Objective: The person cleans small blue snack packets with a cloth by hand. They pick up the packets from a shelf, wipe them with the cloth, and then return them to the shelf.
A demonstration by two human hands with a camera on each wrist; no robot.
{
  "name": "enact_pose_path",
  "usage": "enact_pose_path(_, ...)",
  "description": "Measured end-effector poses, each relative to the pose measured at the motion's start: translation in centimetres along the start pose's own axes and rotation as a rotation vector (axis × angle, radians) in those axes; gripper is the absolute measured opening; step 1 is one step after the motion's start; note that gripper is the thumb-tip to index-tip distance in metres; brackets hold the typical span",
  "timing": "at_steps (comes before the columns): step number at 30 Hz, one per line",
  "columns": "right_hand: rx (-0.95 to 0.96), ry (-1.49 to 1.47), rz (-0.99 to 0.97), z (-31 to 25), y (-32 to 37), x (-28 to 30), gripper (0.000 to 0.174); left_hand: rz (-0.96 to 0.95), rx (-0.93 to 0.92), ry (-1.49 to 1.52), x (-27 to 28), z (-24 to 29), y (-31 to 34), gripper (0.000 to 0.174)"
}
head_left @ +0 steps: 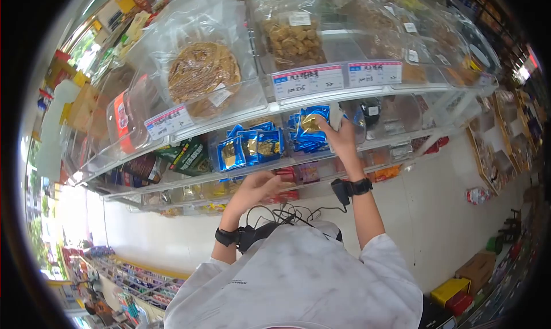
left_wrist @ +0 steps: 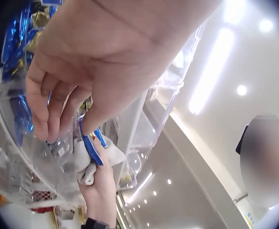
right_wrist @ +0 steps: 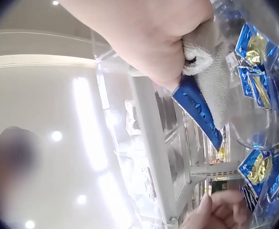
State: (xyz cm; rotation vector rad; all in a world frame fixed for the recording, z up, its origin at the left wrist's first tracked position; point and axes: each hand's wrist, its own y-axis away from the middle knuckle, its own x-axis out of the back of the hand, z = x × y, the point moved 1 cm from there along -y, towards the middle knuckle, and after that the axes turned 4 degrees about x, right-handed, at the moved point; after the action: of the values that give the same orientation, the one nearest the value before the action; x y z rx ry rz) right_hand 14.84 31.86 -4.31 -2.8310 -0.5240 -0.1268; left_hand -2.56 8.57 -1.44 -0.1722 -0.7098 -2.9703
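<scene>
My right hand (head_left: 343, 140) is over the right-hand clear bin of blue-and-gold packets (head_left: 303, 135). It grips a folded white cloth (right_wrist: 215, 78) together with one blue packet (right_wrist: 196, 110), whose edge sticks out below the thumb in the right wrist view. My left hand (head_left: 253, 190) hangs in front of the left-hand bin, with its fingers loosely bent and nothing in them. More blue-and-gold packets (head_left: 252, 147) lie in that bin. In the left wrist view, the left hand (left_wrist: 101, 62) partly covers the bins.
Above, a clear shelf tray holds a bagged round brown cake (head_left: 204, 70) and a bag of brown pieces (head_left: 293, 39). Price labels (head_left: 307, 81) line the white shelf edge. Dark green bags (head_left: 186, 157) lie left of the packets. Black cables (head_left: 287, 214) hang between the wrists.
</scene>
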Motion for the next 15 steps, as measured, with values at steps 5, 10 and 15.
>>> enact_pose_path(5,0.388,0.379,0.211,4.5,-2.6,-1.0,0.028,-0.228,0.214,-0.098,2.9,-4.2,0.8,0.045)
enact_pose_path(10,0.172,0.115,0.314,3.1,1.3,-0.7,0.033,-0.087,0.273,-0.140,6.7,-14.4,-0.8,0.046)
enact_pose_path(15,-0.187,-0.227,0.323,-2.4,9.1,-1.1,0.039,-0.112,0.402,0.750,10.8,-25.6,-4.6,0.031)
